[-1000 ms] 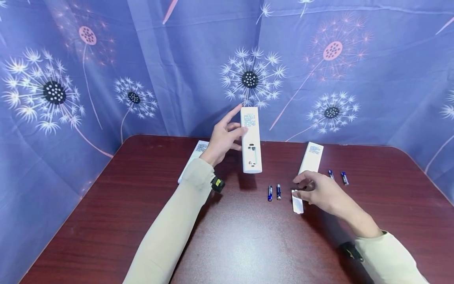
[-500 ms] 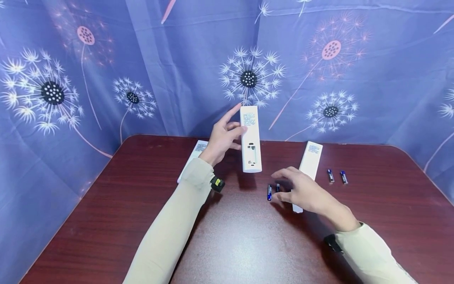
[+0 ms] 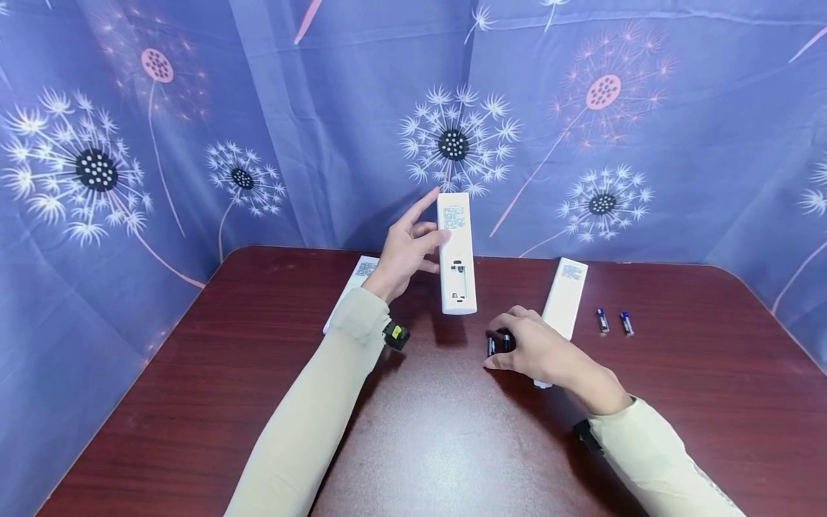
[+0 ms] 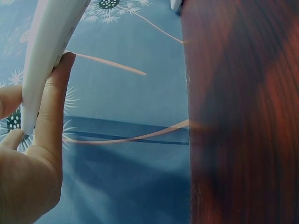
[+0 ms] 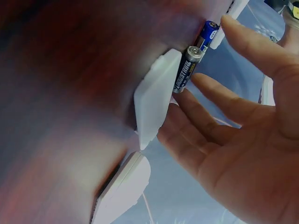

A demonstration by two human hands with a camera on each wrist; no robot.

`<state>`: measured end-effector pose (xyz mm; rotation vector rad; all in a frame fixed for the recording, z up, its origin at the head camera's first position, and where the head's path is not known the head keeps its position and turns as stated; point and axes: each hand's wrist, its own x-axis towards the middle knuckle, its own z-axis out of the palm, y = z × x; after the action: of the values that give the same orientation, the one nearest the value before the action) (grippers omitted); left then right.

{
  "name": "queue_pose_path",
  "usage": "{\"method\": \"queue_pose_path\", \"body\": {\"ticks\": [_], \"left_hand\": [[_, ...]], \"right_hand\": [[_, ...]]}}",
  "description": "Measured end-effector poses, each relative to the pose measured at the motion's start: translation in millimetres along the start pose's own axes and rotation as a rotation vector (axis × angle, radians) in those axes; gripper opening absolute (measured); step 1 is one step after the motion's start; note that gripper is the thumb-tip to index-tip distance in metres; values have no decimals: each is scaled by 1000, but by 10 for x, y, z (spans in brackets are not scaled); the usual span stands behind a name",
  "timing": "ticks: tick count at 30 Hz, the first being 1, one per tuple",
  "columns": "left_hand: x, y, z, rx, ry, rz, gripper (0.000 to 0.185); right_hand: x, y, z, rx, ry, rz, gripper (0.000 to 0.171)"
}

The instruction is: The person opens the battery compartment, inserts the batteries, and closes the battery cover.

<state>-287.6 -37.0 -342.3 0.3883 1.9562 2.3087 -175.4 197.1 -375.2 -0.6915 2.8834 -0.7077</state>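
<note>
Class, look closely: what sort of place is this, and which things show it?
Probably an indoor demonstration corner, though the wider room is out of view: a dark table, a flower-print cloth hanging behind it and at both sides, and batteries laid out in pairs.

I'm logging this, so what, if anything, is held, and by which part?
The left grip holds a white remote by its upper left edge; whether the right grip holds a battery can't be told.

White remote [image 3: 456,248], blue-black batteries [image 5: 188,70], blue curtain [image 3: 349,108] (dandelion-printed)
</note>
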Motion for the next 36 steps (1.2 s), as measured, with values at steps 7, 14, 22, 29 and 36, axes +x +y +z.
{"method": "queue_pose_path", "body": {"ticks": [7, 14, 22, 29, 36], "left_hand": [[4, -2, 13, 5, 0, 5, 73], [0, -5, 22, 9, 0, 2, 73], [3, -13, 22, 18, -1, 13, 73], [4, -16, 17, 17, 2, 16, 73], [10, -5, 18, 4, 3, 16, 73]], "right_hand": [[-9, 27, 2, -19, 28, -18, 33], [-16, 47, -6, -42, 31, -49, 32], [-2, 91, -17, -78, 51, -57, 33], [8, 98, -70, 36, 162, -67, 35], [11, 124, -87, 138, 350, -175, 34]]}}
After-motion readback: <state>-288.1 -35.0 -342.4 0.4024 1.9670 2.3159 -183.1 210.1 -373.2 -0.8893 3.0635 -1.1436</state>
